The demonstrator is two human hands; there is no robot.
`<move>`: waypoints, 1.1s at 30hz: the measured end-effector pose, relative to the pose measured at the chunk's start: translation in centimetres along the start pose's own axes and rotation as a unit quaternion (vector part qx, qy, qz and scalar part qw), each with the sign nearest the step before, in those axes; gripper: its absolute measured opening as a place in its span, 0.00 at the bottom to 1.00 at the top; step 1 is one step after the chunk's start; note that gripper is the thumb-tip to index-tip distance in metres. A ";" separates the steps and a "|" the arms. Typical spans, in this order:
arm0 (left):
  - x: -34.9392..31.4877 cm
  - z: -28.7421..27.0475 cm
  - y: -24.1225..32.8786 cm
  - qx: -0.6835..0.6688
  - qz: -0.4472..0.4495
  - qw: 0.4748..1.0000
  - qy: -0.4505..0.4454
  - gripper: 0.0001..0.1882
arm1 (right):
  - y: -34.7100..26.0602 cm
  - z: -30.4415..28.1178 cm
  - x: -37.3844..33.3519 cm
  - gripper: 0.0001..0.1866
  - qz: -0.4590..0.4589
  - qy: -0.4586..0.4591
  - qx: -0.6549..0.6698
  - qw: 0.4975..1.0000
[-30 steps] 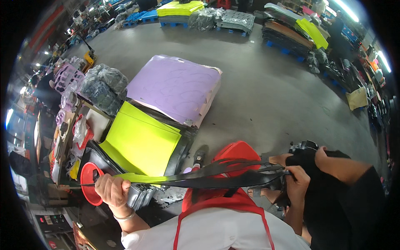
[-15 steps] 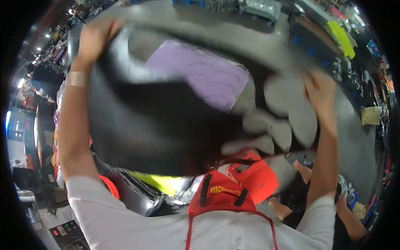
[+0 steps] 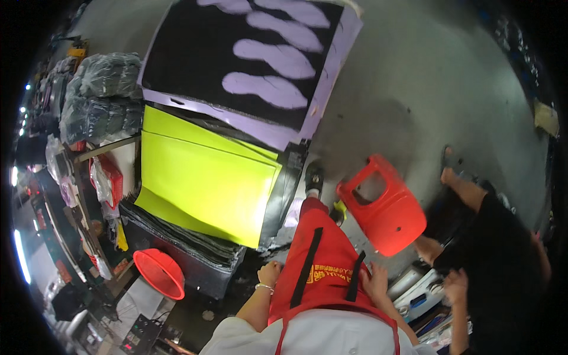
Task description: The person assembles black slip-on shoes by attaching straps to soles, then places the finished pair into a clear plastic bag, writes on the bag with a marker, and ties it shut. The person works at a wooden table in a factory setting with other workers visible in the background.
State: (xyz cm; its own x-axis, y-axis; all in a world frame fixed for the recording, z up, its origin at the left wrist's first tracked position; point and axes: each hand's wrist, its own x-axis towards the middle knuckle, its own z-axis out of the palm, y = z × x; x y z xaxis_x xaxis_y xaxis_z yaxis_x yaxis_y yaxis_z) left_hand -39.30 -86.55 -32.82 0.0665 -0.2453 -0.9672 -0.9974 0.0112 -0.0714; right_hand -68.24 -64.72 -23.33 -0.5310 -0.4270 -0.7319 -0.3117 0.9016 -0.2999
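My left hand [image 3: 270, 273], with a pale bracelet at the wrist, hangs beside my red apron [image 3: 316, 254]. Its fingers are curled in, with nothing visible in them. On the apron's other side my right hand [image 3: 375, 281] hangs empty, its fingers loosely apart. Ahead, a black sheet [image 3: 189, 50] with sole-shaped cutouts lies on a purple sheet [image 3: 331, 83], which shows through the holes. Nearer than it are bright yellow-green sheets [image 3: 207, 177], stacked over dark sheets [image 3: 177, 236]. Neither hand touches these sheets.
A red plastic stool [image 3: 387, 207] stands on the floor to the right. Beyond it is another person in black [image 3: 497, 254], one hand [image 3: 455, 287] near my right arm. At left are a red basin [image 3: 160, 273] and plastic-wrapped bundles [image 3: 106, 77].
The black cutout sheet, held up between both my hands before, now lies on the purple sheet. Both hands have let go and dropped to my sides. My view has turned.
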 end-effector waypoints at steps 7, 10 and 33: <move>6.6 -2.0 2.3 -0.273 0.052 0.958 -0.075 0.31 | 1.0 9.4 -1.3 0.44 0.186 -0.288 0.037 0.939; 4.6 -2.1 6.7 0.052 0.194 0.980 0.012 0.32 | 0.0 9.7 -1.4 0.44 0.191 -0.308 0.035 0.931; -1.8 -1.2 9.8 0.113 0.394 0.904 0.123 0.17 | 15.7 15.4 -3.6 0.13 0.188 0.139 0.537 0.810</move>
State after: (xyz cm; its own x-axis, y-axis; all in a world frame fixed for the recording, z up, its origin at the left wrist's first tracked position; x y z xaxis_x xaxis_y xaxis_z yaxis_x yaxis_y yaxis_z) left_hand -49.19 -87.13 -31.55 -0.6977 -0.2822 -0.6584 -0.6995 0.4669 0.5411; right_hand -59.08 -47.96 -34.87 -0.6329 0.0274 -0.7737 0.7001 0.4469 -0.5569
